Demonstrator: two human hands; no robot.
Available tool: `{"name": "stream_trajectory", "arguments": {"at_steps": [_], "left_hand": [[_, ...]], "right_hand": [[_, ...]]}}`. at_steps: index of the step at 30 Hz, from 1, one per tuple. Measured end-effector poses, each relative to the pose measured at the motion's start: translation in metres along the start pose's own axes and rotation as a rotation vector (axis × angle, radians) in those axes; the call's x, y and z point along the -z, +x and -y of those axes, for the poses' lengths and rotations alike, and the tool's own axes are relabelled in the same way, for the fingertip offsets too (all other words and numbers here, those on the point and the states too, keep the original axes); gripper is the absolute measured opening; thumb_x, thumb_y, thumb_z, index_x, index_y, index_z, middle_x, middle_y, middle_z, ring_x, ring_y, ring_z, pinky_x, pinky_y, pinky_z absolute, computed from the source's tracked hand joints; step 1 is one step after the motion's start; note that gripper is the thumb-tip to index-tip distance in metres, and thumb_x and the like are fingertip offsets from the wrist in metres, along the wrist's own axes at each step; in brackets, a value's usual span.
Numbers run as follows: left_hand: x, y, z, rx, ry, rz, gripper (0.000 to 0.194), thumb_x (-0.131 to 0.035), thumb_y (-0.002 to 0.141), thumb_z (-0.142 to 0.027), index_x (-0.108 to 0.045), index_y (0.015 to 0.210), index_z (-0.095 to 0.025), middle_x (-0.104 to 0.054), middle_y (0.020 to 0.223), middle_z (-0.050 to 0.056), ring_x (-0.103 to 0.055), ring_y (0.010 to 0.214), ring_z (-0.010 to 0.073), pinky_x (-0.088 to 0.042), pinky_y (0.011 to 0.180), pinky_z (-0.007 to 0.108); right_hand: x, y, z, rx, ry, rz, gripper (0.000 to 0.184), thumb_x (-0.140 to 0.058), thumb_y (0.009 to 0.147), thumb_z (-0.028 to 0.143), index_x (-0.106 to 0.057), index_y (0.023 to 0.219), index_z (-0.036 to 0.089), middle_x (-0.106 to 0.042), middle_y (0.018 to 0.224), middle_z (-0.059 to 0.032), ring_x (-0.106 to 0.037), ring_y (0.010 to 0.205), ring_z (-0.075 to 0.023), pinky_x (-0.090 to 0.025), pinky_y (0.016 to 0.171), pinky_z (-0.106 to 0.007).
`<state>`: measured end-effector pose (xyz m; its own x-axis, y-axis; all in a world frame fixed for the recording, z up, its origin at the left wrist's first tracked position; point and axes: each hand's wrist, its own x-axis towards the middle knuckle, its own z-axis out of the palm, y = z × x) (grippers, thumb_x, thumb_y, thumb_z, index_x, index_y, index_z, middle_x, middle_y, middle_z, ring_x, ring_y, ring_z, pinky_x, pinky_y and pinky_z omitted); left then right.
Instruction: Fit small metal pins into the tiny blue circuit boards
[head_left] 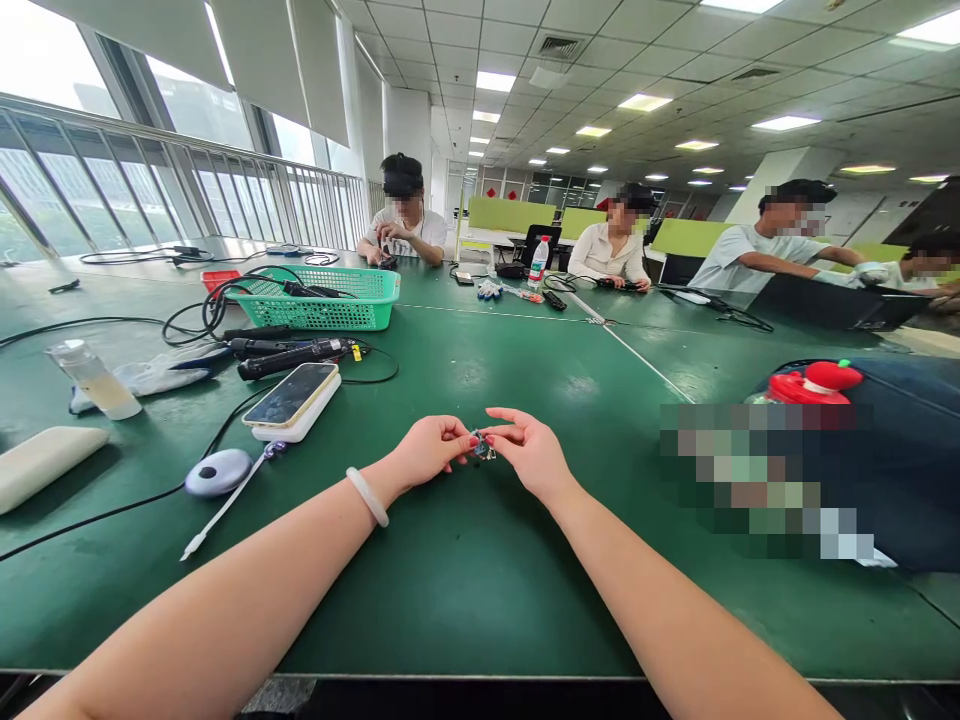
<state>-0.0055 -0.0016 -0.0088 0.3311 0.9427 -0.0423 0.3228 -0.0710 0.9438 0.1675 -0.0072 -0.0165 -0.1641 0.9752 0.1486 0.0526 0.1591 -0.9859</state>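
Observation:
Over the green table my left hand (437, 448) and my right hand (531, 452) meet, fingertips almost touching. Between them is a small bluish piece with shiny metal bits (481, 446), too small to name for certain. Thumb and fingers of the left hand pinch its left side. On its right side the right thumb and a finger pinch it, while the right index finger stretches out above. A white bangle (367, 497) circles my left wrist. Left of my hands, a phone (292, 394) rests on a white block.
A green basket (319, 315) with cables stands behind black screwdriver-like tools (300, 355). A clear bottle (94, 380), a white glove (169, 372) and a lilac disc (218, 473) lie left. A dark bag (900, 450) is at right. Several people sit across the table (465, 600).

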Motion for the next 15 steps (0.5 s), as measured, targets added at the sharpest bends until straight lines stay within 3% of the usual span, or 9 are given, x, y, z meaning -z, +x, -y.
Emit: {"name": "stream_trajectory", "arguments": {"at_steps": [3,9,15], "left_hand": [[0.0003,-0.0003,-0.0002,-0.023,0.012,-0.010,0.032,-0.059,0.073,-0.047,-0.057,0.073,-0.015,-0.060,0.062,0.001,-0.053,0.055,0.0097,-0.041,0.046,0.020],[-0.0013,0.0025,0.0051,-0.041,0.035,0.019,0.033,-0.056,0.075,-0.047,-0.056,0.085,-0.016,-0.064,0.074,0.004,-0.056,0.060,0.0117,-0.038,0.042,0.019],[-0.0028,0.0032,0.0058,-0.048,-0.001,0.008,0.026,-0.061,0.074,-0.038,-0.053,0.084,-0.015,-0.062,0.070,0.002,-0.057,0.058,0.0105,-0.036,0.042,0.017]], "right_hand": [[-0.0003,-0.0004,0.0000,0.015,-0.038,-0.019,0.038,-0.064,0.069,0.026,-0.059,0.106,0.019,-0.072,0.084,-0.0048,-0.067,0.079,-0.0188,-0.053,0.079,-0.037],[-0.0030,-0.0025,-0.0020,0.089,-0.143,-0.057,0.029,-0.060,0.073,0.024,-0.061,0.101,0.019,-0.071,0.084,-0.0037,-0.066,0.075,-0.0166,-0.052,0.078,-0.035],[-0.0065,-0.0046,-0.0016,0.135,-0.209,-0.094,0.027,-0.056,0.074,0.020,-0.062,0.100,0.020,-0.071,0.085,-0.0031,-0.066,0.078,-0.0159,-0.052,0.078,-0.032]]}}
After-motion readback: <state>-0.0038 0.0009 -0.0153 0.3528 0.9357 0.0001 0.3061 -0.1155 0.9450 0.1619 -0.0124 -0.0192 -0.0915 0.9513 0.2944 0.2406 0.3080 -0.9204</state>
